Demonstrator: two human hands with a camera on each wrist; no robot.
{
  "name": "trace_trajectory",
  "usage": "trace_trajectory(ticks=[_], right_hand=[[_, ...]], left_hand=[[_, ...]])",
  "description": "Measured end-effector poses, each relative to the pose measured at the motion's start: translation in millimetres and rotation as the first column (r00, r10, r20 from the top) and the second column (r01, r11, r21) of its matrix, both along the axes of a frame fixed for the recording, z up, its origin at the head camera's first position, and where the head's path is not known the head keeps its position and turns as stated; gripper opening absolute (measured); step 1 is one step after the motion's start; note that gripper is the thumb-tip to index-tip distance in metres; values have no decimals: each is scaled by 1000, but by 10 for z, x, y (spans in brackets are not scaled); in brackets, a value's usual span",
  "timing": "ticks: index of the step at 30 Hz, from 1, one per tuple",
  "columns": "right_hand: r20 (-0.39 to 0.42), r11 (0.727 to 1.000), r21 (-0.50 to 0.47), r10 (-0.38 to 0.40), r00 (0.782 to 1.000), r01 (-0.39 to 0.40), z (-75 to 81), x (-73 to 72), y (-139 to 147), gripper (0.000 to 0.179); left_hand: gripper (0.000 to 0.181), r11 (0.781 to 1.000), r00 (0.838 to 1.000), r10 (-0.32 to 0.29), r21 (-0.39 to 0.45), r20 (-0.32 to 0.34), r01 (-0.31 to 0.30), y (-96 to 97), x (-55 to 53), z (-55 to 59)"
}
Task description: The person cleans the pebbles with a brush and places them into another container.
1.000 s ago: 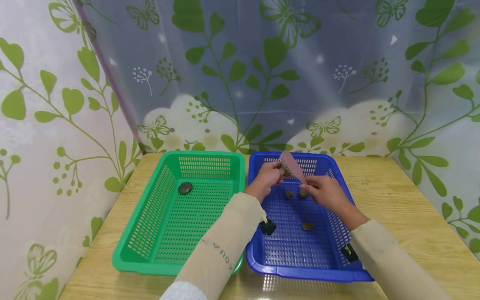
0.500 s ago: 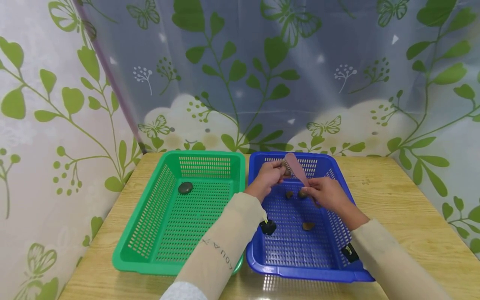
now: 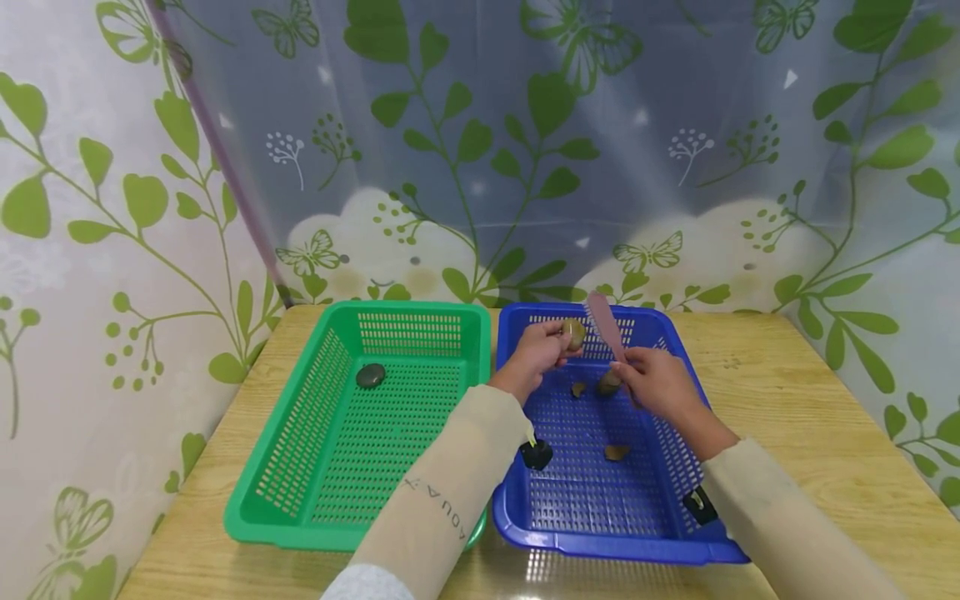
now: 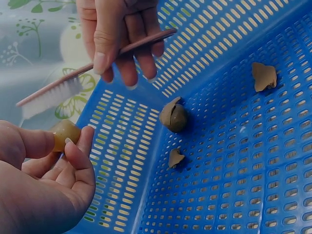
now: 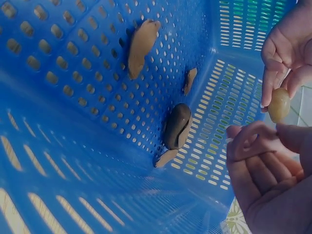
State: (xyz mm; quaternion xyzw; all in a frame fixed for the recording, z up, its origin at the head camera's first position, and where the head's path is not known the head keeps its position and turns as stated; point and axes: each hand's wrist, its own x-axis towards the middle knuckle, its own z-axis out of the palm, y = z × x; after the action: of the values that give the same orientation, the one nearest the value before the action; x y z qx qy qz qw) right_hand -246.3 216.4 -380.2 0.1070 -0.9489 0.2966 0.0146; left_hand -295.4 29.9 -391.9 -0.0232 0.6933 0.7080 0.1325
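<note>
Over the far part of the blue basket [image 3: 592, 546], my left hand [image 3: 536, 350] pinches a smooth yellow-brown stone [image 3: 574, 333] between thumb and fingers. My right hand [image 3: 656, 382] grips the handle of a pink brush [image 3: 603, 325]. Its white bristles [image 4: 53, 100] show in the left wrist view, a small gap away from the stone. Below the hands, a dark rounded stone [image 4: 174, 119] with brown flakes against it lies on the basket floor. A small brown fragment [image 4: 176, 158] and a larger flat one [image 4: 264, 77] lie nearby.
To the left stands a green basket [image 3: 352, 542] with one dark, shiny stone [image 3: 371, 376] inside. Both baskets sit side by side on a wooden table [image 3: 780, 400]. A leaf-patterned curtain [image 3: 480, 167] hangs behind the table.
The brush was against the stone one second ago; it has moved right and away, leaving the stone's face uncovered. The left hand stays almost in place.
</note>
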Motion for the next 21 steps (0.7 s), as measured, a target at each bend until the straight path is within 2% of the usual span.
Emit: trace_trajectory(ticks=[8,15,21], right_hand=[[37,994,-79,74,997,-71,-26,11,-29,27],[65,990,-62,131,989,-127,-51,17,-22,18],[56,990,-43,136,989,-134,-28,20,-12,18]], left_hand=[[32,1000,1000,19,-25,3,-19,12,4,0],[34,999,999,28,-16,-20,-28,9,12,-2],[36,1000,1000,22,-5,-10,-22,-3,9,10]])
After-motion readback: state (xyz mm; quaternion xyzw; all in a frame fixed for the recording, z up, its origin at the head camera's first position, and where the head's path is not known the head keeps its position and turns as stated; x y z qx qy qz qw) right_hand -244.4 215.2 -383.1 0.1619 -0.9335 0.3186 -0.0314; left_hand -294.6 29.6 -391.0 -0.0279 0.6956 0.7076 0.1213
